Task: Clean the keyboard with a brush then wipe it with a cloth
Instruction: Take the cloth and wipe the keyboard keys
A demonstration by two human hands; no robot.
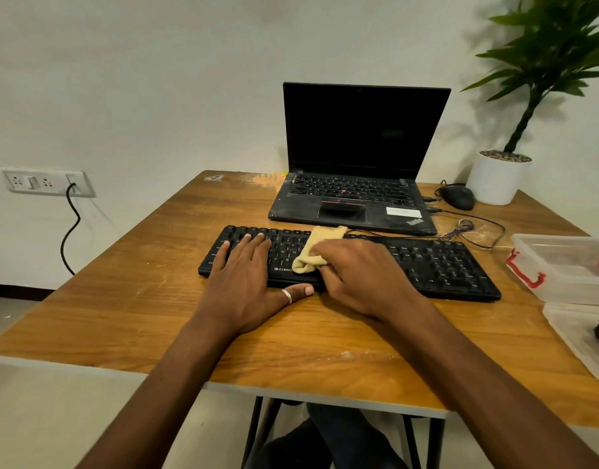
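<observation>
A black keyboard (436,265) lies across the middle of the wooden table (129,306). My left hand (247,282) rests flat on its left half, fingers straight on the keys, thumb along the front edge. My right hand (362,275) grips a beige cloth (316,247) and holds it against the keys near the keyboard's middle. The cloth stretches from under my fingers up to the keyboard's back edge. No brush shows clearly.
An open black laptop (355,184) stands behind the keyboard. A black mouse (458,197) and a potted plant (497,177) sit at the back right. Two clear plastic containers (562,265) stand at the right edge. Cables (474,228) run beside the laptop.
</observation>
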